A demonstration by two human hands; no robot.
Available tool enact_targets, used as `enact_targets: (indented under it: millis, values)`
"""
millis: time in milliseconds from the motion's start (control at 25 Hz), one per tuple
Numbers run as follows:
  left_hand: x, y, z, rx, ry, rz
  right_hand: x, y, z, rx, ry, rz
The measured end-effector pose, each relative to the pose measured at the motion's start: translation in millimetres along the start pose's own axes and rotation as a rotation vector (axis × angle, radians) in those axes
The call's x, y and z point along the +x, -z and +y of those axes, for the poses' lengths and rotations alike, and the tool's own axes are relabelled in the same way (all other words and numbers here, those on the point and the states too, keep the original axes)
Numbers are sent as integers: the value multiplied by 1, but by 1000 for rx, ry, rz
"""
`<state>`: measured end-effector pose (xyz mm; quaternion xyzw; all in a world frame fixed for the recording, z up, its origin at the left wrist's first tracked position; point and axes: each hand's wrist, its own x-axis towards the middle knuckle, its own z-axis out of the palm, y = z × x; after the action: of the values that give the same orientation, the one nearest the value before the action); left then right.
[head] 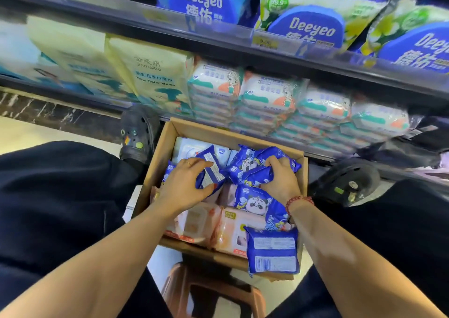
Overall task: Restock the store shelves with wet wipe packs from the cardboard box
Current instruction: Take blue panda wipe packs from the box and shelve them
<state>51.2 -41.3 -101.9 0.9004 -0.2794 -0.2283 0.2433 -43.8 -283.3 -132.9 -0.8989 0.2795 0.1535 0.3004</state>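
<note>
Left hand [184, 184] fingers [204, 166] wrapped round a blue pack [212, 175]; right hand [279, 181] clutching a bunch [247, 166]; shelf [73, 93] sits just beyond the cardboard box [167, 145].

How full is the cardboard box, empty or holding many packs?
Well filled: the cardboard box holds blue panda packs lying over pink packs and white packs, and its bottom is hidden.

Price tag [264, 43] blurred, stool [173, 288] cropped below, pink packs [194, 220] partly under blue packs [257, 203]
</note>
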Motion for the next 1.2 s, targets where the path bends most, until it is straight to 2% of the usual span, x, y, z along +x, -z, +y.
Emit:
enact_targets:
  millis: [200,360,480,600,720,800,880,960,1040,1120,1200]
  values:
    - [-6,2,3,-48,26,-33,-2,-2,-3,-63,-26,-18]
    - [-5,4,7,-191,-44,-25,-1,19,-26,28,183,-31]
    - [-1,7,14,-310,-85,-90,3,34,-58,164,327,-215]
    - [0,11,20,-428,-70,-154,-3,40,-81,381,321,-403]
    - [1,11,22,-512,-33,-168,-13,36,-92,516,304,-461]
    - [3,9,21,-578,8,-136,-14,36,-90,582,282,-435]
    - [4,8,17,-672,92,-64,-8,42,-76,687,197,-326]
    - [4,7,9,-777,218,34,3,46,-46,759,33,-78]
    - [2,8,2,-905,339,115,11,46,-11,729,-206,175]
    - [2,6,-6,-1024,435,161,11,40,11,626,-348,205]
    - [1,5,-7,-1099,484,170,11,35,19,457,-301,169]
